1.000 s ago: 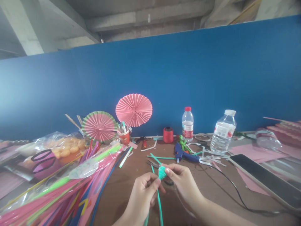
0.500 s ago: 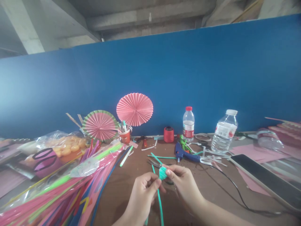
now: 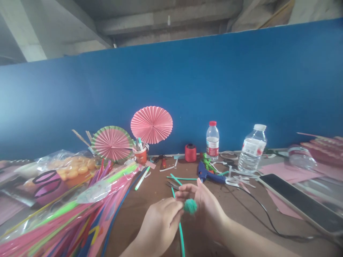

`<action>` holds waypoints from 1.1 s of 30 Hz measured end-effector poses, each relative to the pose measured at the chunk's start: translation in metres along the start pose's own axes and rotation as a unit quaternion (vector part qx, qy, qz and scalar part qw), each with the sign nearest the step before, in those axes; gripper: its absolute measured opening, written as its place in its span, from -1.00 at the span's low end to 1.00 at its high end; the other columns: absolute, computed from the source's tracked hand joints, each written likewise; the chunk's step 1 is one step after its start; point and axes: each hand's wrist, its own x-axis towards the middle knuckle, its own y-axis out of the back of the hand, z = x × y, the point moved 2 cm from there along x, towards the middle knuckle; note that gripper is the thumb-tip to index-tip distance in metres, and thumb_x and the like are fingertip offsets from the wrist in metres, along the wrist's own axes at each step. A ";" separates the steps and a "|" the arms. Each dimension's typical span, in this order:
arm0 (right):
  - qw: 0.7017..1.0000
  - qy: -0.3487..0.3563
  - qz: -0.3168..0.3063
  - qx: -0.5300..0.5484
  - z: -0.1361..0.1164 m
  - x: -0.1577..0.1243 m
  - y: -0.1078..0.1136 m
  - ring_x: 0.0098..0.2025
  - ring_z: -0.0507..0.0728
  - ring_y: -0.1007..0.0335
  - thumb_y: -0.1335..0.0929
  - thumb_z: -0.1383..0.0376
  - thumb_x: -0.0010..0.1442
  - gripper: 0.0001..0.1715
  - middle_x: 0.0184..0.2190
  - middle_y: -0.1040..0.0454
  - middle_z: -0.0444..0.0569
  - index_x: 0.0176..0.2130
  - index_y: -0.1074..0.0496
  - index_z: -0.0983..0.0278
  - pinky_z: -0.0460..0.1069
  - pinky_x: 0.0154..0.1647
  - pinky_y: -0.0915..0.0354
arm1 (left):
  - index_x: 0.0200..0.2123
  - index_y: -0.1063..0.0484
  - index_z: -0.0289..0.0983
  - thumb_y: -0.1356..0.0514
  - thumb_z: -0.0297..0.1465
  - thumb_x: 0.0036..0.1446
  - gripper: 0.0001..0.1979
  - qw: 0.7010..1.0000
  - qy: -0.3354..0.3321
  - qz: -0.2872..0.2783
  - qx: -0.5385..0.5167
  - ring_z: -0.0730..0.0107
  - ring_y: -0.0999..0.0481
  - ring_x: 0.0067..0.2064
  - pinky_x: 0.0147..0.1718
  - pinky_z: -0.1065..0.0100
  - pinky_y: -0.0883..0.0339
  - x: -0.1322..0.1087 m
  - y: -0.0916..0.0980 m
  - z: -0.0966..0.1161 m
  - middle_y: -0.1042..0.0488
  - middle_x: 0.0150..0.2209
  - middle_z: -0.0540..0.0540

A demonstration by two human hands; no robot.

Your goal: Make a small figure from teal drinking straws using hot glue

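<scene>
My left hand (image 3: 160, 223) is closed, pinching a teal pipe cleaner (image 3: 181, 235) just below a coiled teal ball (image 3: 190, 206) at its top end. The stem hangs down toward me out of the bottom of the view. My right hand (image 3: 205, 203) is behind and to the right of the coil, palm toward it, with its fingers spread and touching it lightly. Both hands hover low over the brown table (image 3: 150, 210).
A bag of coloured pipe cleaners (image 3: 66, 217) lies left. Scissors (image 3: 171, 185), loose teal pieces, a blue glue gun (image 3: 210, 175) with black cord, two water bottles (image 3: 213, 140), red thread spool (image 3: 190, 152), pen cup (image 3: 141, 154), pink paper fans (image 3: 151, 125), a tablet (image 3: 297, 200) surround.
The teal coil has been lowered and looks rounder. My right hand has let go of its pinch and spread its fingers behind the coil. My left hand keeps its hold.
</scene>
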 end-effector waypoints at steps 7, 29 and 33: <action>0.999 -0.033 0.015 -0.025 0.008 -0.006 -0.007 -0.41 0.08 -0.38 -0.10 -0.14 0.12 -0.29 -0.43 -0.48 0.03 -0.46 -0.44 0.37 -0.08 -0.39 -0.20 | -0.26 -0.46 -0.19 0.00 -0.43 0.16 -0.76 0.994 -0.094 -0.011 0.048 0.29 -0.50 -0.36 -0.34 0.38 -0.30 -0.004 -0.011 0.005 -0.52 -0.43 -0.12; 0.991 -0.053 -0.120 -0.015 0.011 -0.010 -0.009 -0.45 0.01 -0.28 -0.03 -0.09 0.20 -0.26 -0.43 -0.41 -0.02 -0.35 -0.47 0.39 -0.13 -0.41 -0.13 | -0.34 -0.46 -0.26 0.02 -0.57 0.10 -0.73 0.982 -0.164 -0.027 0.092 0.33 -0.48 -0.47 -0.49 0.40 -0.23 -0.006 -0.013 0.012 -0.53 -0.51 -0.11; 0.987 -0.070 -0.138 -0.031 0.013 -0.008 -0.007 -0.30 0.09 -0.32 -0.02 -0.12 0.18 -0.23 -0.32 -0.42 0.06 -0.30 -0.46 0.40 -0.09 -0.30 -0.15 | -0.35 -0.45 -0.27 0.04 -0.55 0.12 -0.73 0.973 -0.209 0.022 0.090 0.36 -0.45 -0.52 -0.54 0.40 -0.22 -0.007 -0.016 0.011 -0.50 -0.55 -0.08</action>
